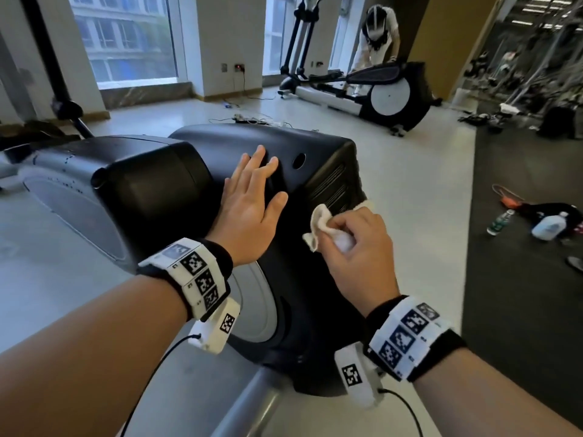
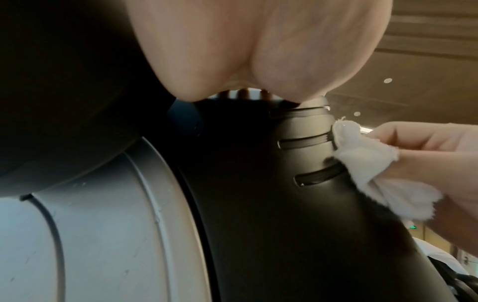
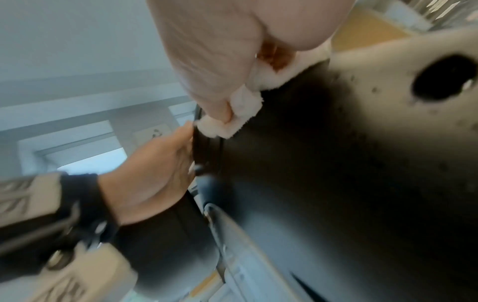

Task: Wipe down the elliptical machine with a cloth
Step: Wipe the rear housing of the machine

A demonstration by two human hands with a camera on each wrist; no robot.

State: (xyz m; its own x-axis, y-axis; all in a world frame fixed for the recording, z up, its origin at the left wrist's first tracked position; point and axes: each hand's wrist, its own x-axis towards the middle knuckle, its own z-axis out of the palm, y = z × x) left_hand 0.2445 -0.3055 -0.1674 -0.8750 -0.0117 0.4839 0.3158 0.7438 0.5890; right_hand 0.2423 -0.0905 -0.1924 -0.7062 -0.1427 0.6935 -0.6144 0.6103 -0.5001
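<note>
The elliptical machine's black rear housing [image 1: 303, 298] fills the middle of the head view, with grey side panels [image 2: 98, 235]. My left hand [image 1: 252, 203] lies flat on top of the housing, fingers straight. My right hand [image 1: 356, 244] grips a bunched white cloth [image 1: 318, 225] and presses it against the housing beside the vent slots [image 1: 331, 190]. In the left wrist view the cloth [image 2: 367, 163] sits against the slots [image 2: 318, 177]. The right wrist view is blurred; there the cloth [image 3: 243, 104] shows under my fingers, with my left hand [image 3: 155, 169] on the housing edge.
A second elliptical [image 1: 372, 86] stands at the back right with another person [image 1: 378, 36] bent over it. Cables and a power strip [image 1: 255, 119] lie on the floor behind my machine. Bottles [image 1: 501, 222] and a dark bag [image 1: 555, 212] lie on the dark mat at right.
</note>
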